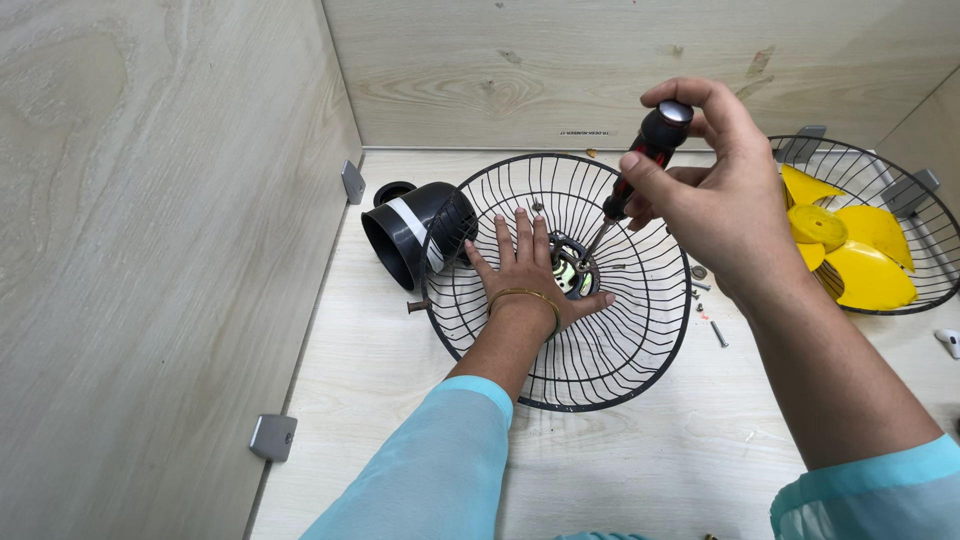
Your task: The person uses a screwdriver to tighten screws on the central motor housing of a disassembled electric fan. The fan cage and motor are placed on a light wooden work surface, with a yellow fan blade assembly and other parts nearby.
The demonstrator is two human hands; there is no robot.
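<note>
Right hand (715,190) pinches a screwdriver (640,160) by its red-and-black handle, tip down at the hub of a black wire fan guard (560,280); left hand (530,265) lies spread flat inside the guard, fingers apart, pressing beside the hub.

Guard sits dished-side up on the pale bench (620,460); its thin wires look light and springy, likely to flex or rock, so a grip on the outer rim or a palm by the stiff centre ring seems surest. Screwdriver's smooth handle looks rigid, fingers closed near its cap. Touching the guard's left edge is a black motor housing (410,235); loose screws (712,325) lie just right of the guard; farther right, a second guard (900,180) holds a yellow fan blade (850,250).
</note>
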